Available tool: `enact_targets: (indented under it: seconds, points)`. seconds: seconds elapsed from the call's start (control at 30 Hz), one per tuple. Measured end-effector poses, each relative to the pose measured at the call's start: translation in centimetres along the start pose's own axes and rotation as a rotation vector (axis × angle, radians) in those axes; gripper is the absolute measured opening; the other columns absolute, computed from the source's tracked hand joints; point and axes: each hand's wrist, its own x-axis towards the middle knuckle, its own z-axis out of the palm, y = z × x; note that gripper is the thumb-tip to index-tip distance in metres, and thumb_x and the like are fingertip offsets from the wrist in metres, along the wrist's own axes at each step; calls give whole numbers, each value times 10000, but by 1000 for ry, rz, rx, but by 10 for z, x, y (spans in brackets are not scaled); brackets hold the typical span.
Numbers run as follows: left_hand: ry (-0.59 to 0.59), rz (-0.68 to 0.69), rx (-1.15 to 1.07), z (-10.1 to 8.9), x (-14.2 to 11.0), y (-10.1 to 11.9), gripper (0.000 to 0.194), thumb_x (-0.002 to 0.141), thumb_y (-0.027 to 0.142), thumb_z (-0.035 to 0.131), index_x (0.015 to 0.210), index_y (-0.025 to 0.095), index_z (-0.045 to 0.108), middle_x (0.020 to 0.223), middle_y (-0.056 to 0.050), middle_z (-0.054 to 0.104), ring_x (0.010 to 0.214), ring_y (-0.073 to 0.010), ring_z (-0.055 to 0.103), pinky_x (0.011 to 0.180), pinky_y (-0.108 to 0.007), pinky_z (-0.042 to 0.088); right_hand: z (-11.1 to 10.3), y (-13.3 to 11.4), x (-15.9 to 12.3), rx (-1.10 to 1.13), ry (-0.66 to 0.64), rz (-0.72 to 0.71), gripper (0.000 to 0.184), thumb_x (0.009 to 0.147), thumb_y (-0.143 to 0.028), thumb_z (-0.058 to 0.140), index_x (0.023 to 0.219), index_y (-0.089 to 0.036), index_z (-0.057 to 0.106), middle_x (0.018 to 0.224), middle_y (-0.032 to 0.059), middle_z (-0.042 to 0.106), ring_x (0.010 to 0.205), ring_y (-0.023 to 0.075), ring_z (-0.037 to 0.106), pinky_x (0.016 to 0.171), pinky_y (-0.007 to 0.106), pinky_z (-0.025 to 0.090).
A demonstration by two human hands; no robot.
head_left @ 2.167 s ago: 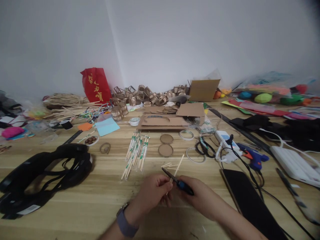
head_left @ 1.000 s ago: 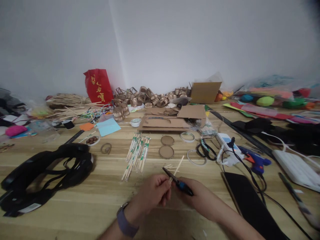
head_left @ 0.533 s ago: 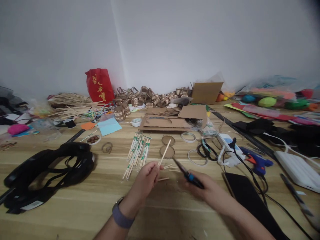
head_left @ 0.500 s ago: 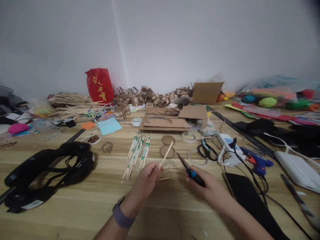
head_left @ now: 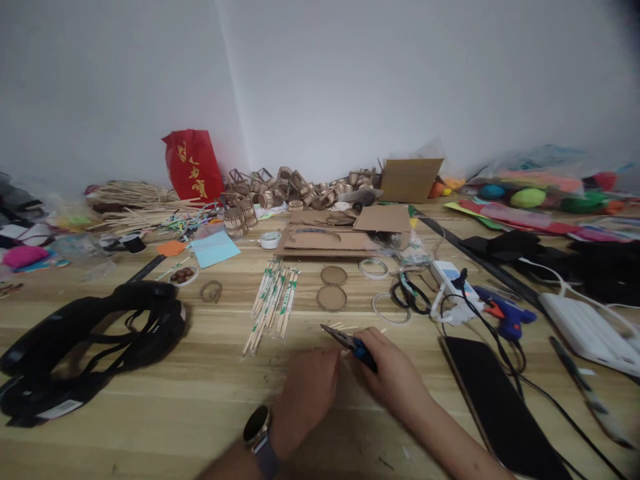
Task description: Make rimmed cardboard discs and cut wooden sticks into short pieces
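My right hand (head_left: 395, 370) is closed around the blue-and-black handles of needle-nose pliers (head_left: 343, 337), whose dark jaws point to the left. Just left of it, my left hand (head_left: 313, 383) is closed with its back turned up, a watch on the wrist. A pale bit of a thin wooden stick (head_left: 345, 353) shows between its fingertips and the pliers; the rest is hidden. Behind the jaws lie short cut stick pieces (head_left: 336, 326), partly covered. Beyond them are two round cardboard discs (head_left: 331, 298) with notched rims.
Paper-wrapped chopsticks (head_left: 273, 300) lie left of centre. A black headset-like device (head_left: 95, 333) is at the left. To the right are a phone (head_left: 495, 400), a blue glue gun (head_left: 510, 317), cables and a power strip (head_left: 453, 280). Cardboard sheets (head_left: 327, 243) and small woven-looking baskets stand behind.
The hands were apart, with the stick raised in my left hand. Now they are together again, my left hand has rolled over, and the pliers have moved left to the stick.
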Motion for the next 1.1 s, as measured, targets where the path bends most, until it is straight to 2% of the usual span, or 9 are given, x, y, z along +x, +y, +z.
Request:
enact_targets:
  seconds: [0.17, 0.3, 0.43, 0.5, 0.63, 0.8, 0.9, 0.97, 1.1]
  points:
    - [33, -113, 52, 8, -1, 7, 372, 943, 216, 272, 1009, 150, 633, 862, -179, 712, 767, -298, 683, 677, -366, 450, 7, -8, 1, -31, -6, 103, 147, 794, -125, 472, 896, -201, 548, 952, 78, 602, 899, 226, 584, 763, 300, 429]
    - [80, -161, 61, 13, 0, 5, 358, 932, 189, 283, 942, 146, 639, 831, -187, 699, 737, -310, 675, 648, -365, 426, 9, -13, 3, -57, 2, 107, 165, 778, -111, 463, 890, -183, 561, 952, 103, 603, 891, 249, 572, 761, 327, 422]
    - [2, -19, 13, 4, 2, -7, 338, 967, 270, 285, 931, 163, 604, 867, -156, 696, 775, -280, 653, 658, -335, 404, 0, -4, 7, 164, 11, 33, 71, 810, -188, 466, 810, -197, 536, 839, 61, 600, 817, 211, 563, 727, 293, 428]
    - [5, 59, -78, -3, 4, -15, 333, 980, 312, 280, 890, 183, 573, 853, -111, 682, 775, -243, 629, 661, -309, 391, -7, 3, 8, 280, -5, 18, 124, 846, -287, 462, 770, -205, 515, 762, 35, 587, 741, 194, 552, 680, 280, 430]
    - [110, 56, -153, -8, 9, -20, 271, 970, 300, 310, 821, 200, 513, 796, -54, 629, 733, -199, 570, 641, -281, 364, -14, 11, 9, 340, 55, 30, 183, 859, -359, 469, 785, -201, 524, 747, 27, 592, 708, 181, 541, 671, 278, 433]
    - [277, 102, -116, -7, 17, -15, 188, 915, 220, 396, 770, 193, 512, 838, -59, 612, 811, -207, 536, 722, -300, 381, -7, 10, 6, 345, 61, -24, 104, 843, -261, 482, 885, -196, 551, 823, 33, 630, 757, 173, 562, 706, 266, 443]
    - [365, 127, -181, -8, 18, -16, 163, 900, 228, 431, 804, 185, 555, 889, -69, 633, 887, -217, 545, 793, -317, 399, -4, 7, 4, 360, 46, -43, 151, 818, -198, 480, 955, -200, 541, 849, 25, 640, 770, 165, 579, 713, 255, 450]
    - [351, 91, -273, -10, 17, -16, 173, 898, 259, 447, 844, 186, 594, 889, -63, 657, 873, -211, 572, 784, -310, 417, -3, 5, 2, 373, 23, -52, 225, 793, -160, 482, 1008, -205, 530, 867, 23, 649, 773, 163, 595, 709, 253, 457]
    - [172, 18, -498, -13, 12, -10, 178, 847, 262, 504, 873, 203, 669, 879, -39, 713, 823, -201, 628, 732, -283, 442, -1, 3, -2, 391, -17, -98, 365, 747, -104, 491, 1094, -217, 489, 989, 57, 671, 889, 189, 634, 789, 295, 478]
